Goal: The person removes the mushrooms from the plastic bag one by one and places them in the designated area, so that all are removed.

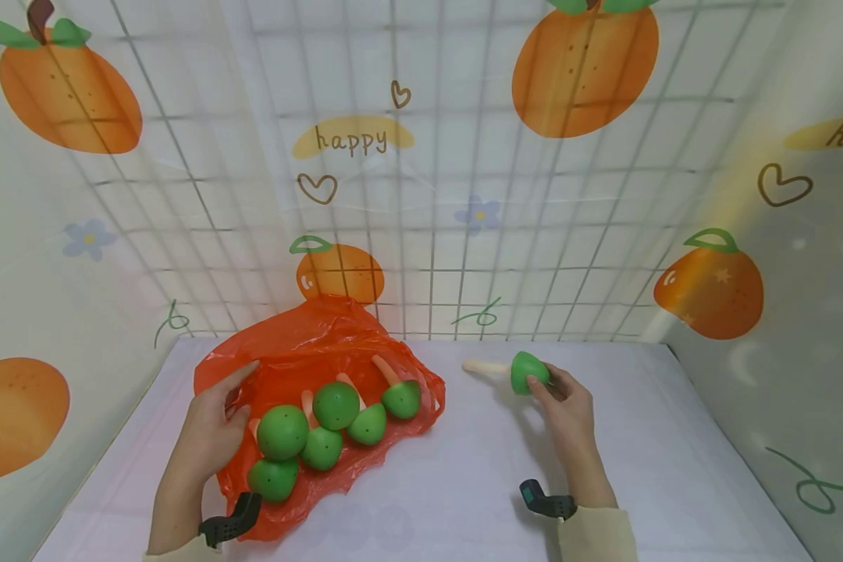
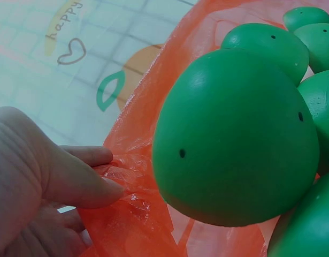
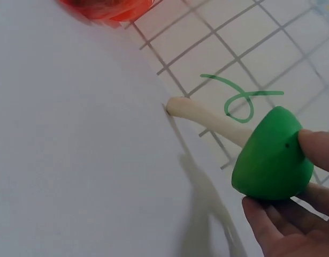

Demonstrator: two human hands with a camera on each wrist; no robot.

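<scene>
My right hand (image 1: 567, 402) holds a toy mushroom (image 1: 530, 373) by its green, black-dotted cap, thumb on one side and fingers on the other. Its pale stem (image 3: 207, 120) points left, away from the hand, above the white table. On the left, my left hand (image 1: 214, 429) pinches the edge of a red plastic bag (image 1: 309, 332) between thumb and fingers. Several more mushrooms with green caps (image 1: 283, 432) lie on the spread bag, stems mostly toward the back. In the left wrist view one large green cap (image 2: 234, 139) sits just right of the thumb.
The white table (image 1: 457, 492) meets a gridded curtain (image 1: 449, 265) printed with oranges at the back. Similar printed cloth stands at both sides. A black wrist strap (image 1: 548, 499) is on each wrist.
</scene>
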